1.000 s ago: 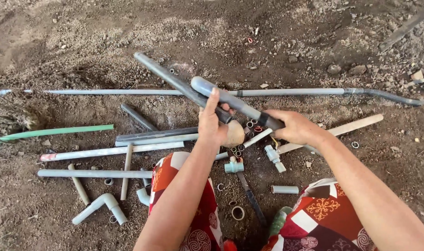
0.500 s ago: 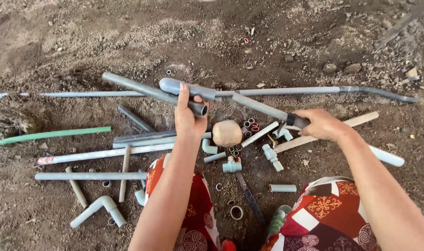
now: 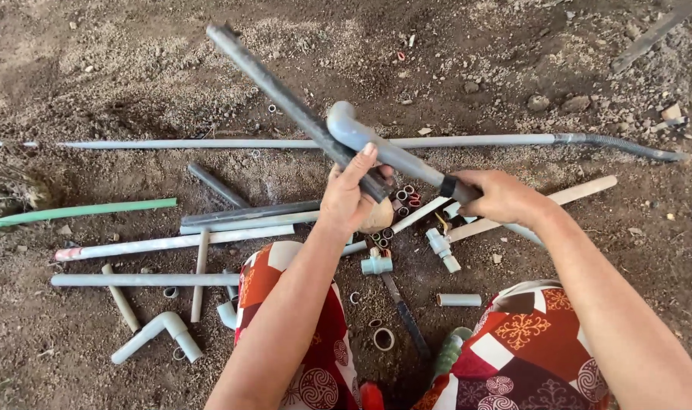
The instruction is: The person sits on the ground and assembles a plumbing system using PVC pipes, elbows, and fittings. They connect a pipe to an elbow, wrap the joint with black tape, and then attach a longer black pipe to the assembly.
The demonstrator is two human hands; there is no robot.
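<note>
My left hand (image 3: 351, 193) grips a dark grey pipe (image 3: 285, 93) near its lower end, and the pipe slants up to the far left, lifted off the ground. My right hand (image 3: 501, 197) holds a lighter grey pipe with an elbow fitting (image 3: 344, 125) at its far end and a black band by my fingers. The two pipes cross just above my left hand. Below the hands lie small fittings, rings and a round tan object, partly hidden by my left hand.
Bare dirt ground. A long thin grey pipe (image 3: 209, 143) runs across the back. Several pipe lengths lie at left, among them a green one (image 3: 80, 213) and an elbow piece (image 3: 157, 334). A pale wooden stick (image 3: 581, 191) lies right. My patterned red garment (image 3: 528, 349) covers my knees.
Both hands have come closer together and risen. The dark pipe has swung from nearly flat to pointing up and left, and the elbow pipe has shifted right.
</note>
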